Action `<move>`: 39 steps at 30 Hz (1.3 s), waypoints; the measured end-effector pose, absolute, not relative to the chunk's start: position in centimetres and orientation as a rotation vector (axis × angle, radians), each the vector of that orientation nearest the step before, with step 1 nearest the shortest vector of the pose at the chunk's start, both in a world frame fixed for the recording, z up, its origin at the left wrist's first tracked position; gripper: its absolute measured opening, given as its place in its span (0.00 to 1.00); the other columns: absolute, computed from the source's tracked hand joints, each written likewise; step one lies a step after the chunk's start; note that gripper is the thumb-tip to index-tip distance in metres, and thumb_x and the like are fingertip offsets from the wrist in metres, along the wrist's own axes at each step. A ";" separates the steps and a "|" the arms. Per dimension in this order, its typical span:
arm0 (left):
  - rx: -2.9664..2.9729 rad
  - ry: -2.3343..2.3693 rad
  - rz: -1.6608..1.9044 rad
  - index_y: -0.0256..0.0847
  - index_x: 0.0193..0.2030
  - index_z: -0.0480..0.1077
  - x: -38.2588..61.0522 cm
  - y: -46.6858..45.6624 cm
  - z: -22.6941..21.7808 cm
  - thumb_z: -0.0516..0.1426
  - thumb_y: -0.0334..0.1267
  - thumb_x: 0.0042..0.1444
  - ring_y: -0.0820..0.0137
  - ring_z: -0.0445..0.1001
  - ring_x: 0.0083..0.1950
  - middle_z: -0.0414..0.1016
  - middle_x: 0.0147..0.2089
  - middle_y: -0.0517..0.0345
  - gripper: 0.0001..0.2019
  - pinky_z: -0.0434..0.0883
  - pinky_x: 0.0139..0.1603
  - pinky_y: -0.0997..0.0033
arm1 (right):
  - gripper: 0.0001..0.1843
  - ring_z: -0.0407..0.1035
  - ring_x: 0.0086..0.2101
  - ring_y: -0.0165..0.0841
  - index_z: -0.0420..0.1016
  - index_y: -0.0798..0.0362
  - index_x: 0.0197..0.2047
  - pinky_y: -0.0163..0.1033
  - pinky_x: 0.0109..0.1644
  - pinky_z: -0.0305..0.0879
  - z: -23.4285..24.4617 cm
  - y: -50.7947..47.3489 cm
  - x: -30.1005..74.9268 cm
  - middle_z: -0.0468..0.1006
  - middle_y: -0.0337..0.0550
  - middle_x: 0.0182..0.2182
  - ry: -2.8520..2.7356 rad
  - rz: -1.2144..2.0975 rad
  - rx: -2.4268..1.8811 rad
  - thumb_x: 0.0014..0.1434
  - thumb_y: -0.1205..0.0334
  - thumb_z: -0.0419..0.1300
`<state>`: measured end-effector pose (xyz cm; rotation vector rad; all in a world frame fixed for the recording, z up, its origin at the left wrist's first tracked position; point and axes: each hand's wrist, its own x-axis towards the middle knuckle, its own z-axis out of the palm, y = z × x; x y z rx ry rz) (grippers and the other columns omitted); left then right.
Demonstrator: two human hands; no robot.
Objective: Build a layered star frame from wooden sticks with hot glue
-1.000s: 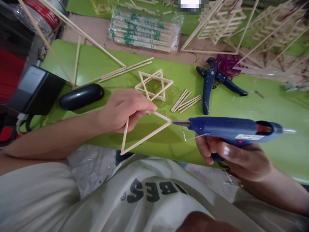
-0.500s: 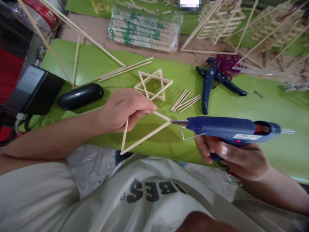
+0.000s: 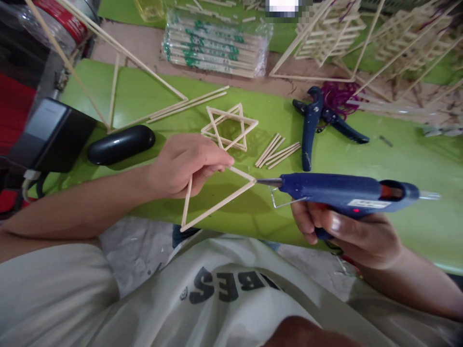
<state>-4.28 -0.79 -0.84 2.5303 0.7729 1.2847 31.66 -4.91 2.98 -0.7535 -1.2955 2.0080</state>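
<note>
My left hand (image 3: 184, 164) is closed in a pinch on a triangle of thin wooden sticks (image 3: 213, 208), held just above the green table (image 3: 398, 159). My right hand (image 3: 347, 236) is wrapped round the grip of a blue glue gun (image 3: 347, 192). The gun's metal nozzle touches the triangle's right corner. A finished six-pointed stick star (image 3: 230, 126) lies flat on the table just beyond my left hand. A small heap of short cut sticks (image 3: 278, 152) lies to the star's right.
Blue cutting pliers (image 3: 314, 120) lie behind the gun. A black oval case (image 3: 121, 143) and a black box (image 3: 50, 135) sit at the left. Long sticks (image 3: 188, 103), a packet of chopsticks (image 3: 217, 46) and stick frames (image 3: 325, 38) fill the back.
Almost nothing has changed. Both hands hold still, with the glue gun's nozzle kept at the triangle's right corner.
</note>
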 end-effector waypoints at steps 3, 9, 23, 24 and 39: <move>2.528 0.714 1.335 0.50 0.60 0.79 -4.0 -0.6 -0.8 0.61 0.26 0.72 0.71 0.87 0.33 0.87 0.35 0.61 0.17 0.84 0.34 0.74 | 0.08 0.73 0.29 0.34 0.89 0.43 0.46 0.39 0.27 0.68 2.9 -4.9 31.8 0.76 0.39 0.30 -1.309 2.015 -0.725 0.79 0.58 0.67; 2.529 0.691 1.322 0.48 0.58 0.79 -4.0 -0.3 -0.8 0.63 0.26 0.69 0.71 0.87 0.34 0.87 0.36 0.62 0.16 0.83 0.35 0.75 | 0.09 0.73 0.30 0.35 0.89 0.41 0.47 0.40 0.28 0.69 2.6 -5.0 32.1 0.78 0.39 0.32 -1.290 2.027 -0.718 0.80 0.60 0.67; 2.464 0.667 1.318 0.45 0.58 0.82 -4.3 -0.3 -0.8 0.63 0.28 0.72 0.72 0.88 0.35 0.89 0.38 0.57 0.13 0.82 0.39 0.79 | 0.12 0.75 0.28 0.32 0.87 0.45 0.40 0.34 0.27 0.72 3.4 -4.6 31.6 0.76 0.37 0.28 -1.353 2.004 -0.768 0.80 0.55 0.69; 2.457 0.660 1.312 0.44 0.57 0.82 -4.3 -0.4 -0.7 0.64 0.27 0.71 0.72 0.87 0.35 0.89 0.38 0.56 0.13 0.82 0.39 0.79 | 0.13 0.75 0.28 0.31 0.87 0.45 0.40 0.34 0.27 0.73 3.3 -4.6 31.6 0.77 0.37 0.28 -1.350 2.003 -0.768 0.79 0.55 0.70; 1.247 0.689 0.997 0.43 0.55 0.82 -3.4 -1.4 -1.0 0.69 0.45 0.77 0.64 0.92 0.37 0.91 0.39 0.53 0.09 0.86 0.37 0.71 | 0.20 0.78 0.24 0.34 0.93 0.51 0.44 0.38 0.27 0.73 2.1 -3.1 30.0 0.86 0.46 0.28 -1.161 1.491 -1.249 0.67 0.41 0.82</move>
